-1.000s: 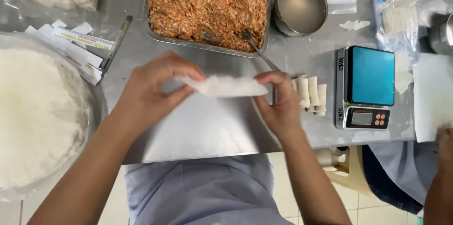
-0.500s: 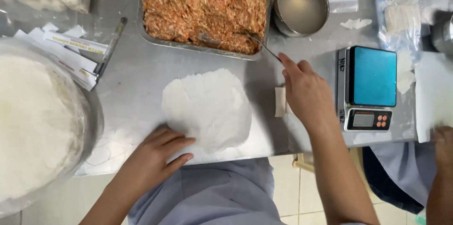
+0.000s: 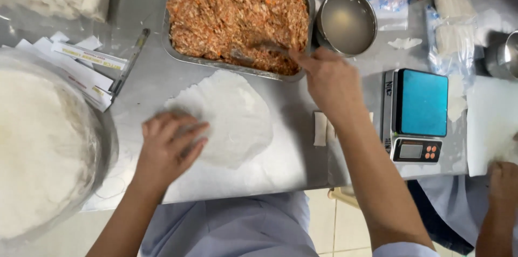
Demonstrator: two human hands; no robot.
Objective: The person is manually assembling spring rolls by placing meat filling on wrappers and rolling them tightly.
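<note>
A round white wrapper sheet [image 3: 229, 117] lies flat on the steel table [image 3: 291, 160]. My left hand [image 3: 167, 146] rests flat on its left edge, fingers apart. My right hand [image 3: 329, 81] reaches to the near right corner of a metal tray [image 3: 305, 36] heaped with orange-brown minced filling [image 3: 237, 11] and grips the handle of a spoon [image 3: 253, 52] dug into the filling. A finished white roll [image 3: 320, 128] lies on the table just under my right wrist.
A large bowl of white wrapper sheets [image 3: 43, 149] stands at the left, paper packets [image 3: 81, 65] and a pen [image 3: 129, 60] behind it. A steel bowl of liquid [image 3: 348, 22] and a blue-topped scale [image 3: 418, 114] sit right. Another person's hand [image 3: 504, 181] shows at the far right.
My right hand left the finished roll and moved up to the spoon in the filling tray. My left hand slid up from the table edge onto the wrapper sheet.
</note>
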